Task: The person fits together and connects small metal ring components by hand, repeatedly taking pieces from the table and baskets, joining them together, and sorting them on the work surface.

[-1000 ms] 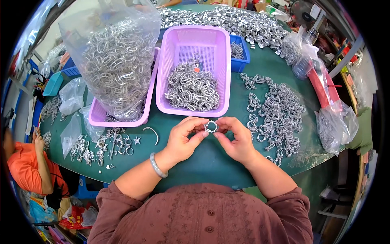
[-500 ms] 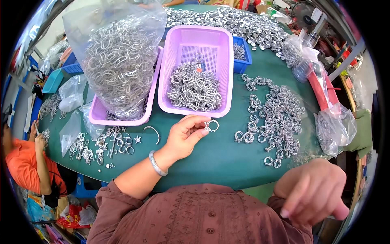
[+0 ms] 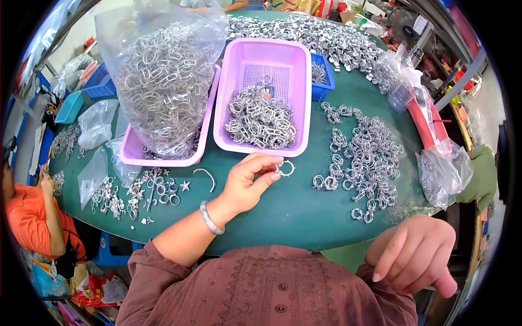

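Note:
Between the thumb and index finger of my left hand [image 3: 250, 180], a silver metal ring with small prongs [image 3: 285, 168] is pinched above the table, just in front of the purple basket [image 3: 219, 117]. A pile of oval metal rings [image 3: 261, 119] fills the near part of that basket. My right hand [image 3: 413, 252] hangs at the table's front right edge, back upward. Its index finger stretches down and to the left, the other fingers bend loosely, and nothing shows in it. Beyond it lies a spread of similar silver rings [image 3: 372, 157].
Left stands a second purple basket [image 3: 157, 161] with a large clear bag of rings [image 3: 163, 87]. Loose rings and star-shaped pieces [image 3: 157, 190] lie nearby. Blue bin [image 3: 323, 89], flat metal pieces [image 3: 310, 35] and bagged parts [image 3: 443, 168] sit farther off. A person in orange [image 3: 35, 217] works at left.
My right hand has shifted slightly left and its blur is gone. My left hand still holds the ring in nearly the same place. The view has moved a little.

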Motion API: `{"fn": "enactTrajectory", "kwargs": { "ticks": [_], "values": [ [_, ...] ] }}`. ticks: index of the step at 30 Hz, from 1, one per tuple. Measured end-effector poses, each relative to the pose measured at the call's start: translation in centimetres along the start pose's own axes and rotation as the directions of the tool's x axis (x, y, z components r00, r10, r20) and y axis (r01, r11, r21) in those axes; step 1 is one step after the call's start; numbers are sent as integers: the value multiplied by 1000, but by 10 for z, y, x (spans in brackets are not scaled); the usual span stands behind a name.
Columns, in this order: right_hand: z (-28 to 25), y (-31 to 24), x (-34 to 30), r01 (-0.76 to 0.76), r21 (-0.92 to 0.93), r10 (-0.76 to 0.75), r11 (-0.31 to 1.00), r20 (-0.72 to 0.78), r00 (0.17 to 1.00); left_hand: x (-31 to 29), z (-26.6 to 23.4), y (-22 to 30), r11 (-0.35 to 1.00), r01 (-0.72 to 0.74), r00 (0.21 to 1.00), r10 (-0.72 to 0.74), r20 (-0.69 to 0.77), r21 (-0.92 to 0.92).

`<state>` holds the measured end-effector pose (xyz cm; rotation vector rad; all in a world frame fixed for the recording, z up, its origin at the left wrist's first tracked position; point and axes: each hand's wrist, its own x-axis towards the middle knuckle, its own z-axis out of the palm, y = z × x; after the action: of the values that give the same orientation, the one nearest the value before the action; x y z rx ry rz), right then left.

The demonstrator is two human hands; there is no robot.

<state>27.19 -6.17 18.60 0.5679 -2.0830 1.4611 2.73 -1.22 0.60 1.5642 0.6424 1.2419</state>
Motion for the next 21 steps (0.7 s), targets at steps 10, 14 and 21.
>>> {"fn": "enactTrajectory", "kwargs": {
  "ticks": [10, 14, 21],
  "values": [
    [7, -25, 11, -27, -137, 3, 990, -172, 985, -2, 3, 12, 1000, -1, 1000, 1, 1, -1],
    [19, -20, 13, 110, -91, -109, 990, 18, 994, -1, 3, 10, 1000, -17, 1000, 17, 1, 5],
    [16, -15, 19, -45, -186, 41, 982, -23, 999, -1, 3, 7, 1000, -20, 1000, 19, 10, 16]
  ]
}}
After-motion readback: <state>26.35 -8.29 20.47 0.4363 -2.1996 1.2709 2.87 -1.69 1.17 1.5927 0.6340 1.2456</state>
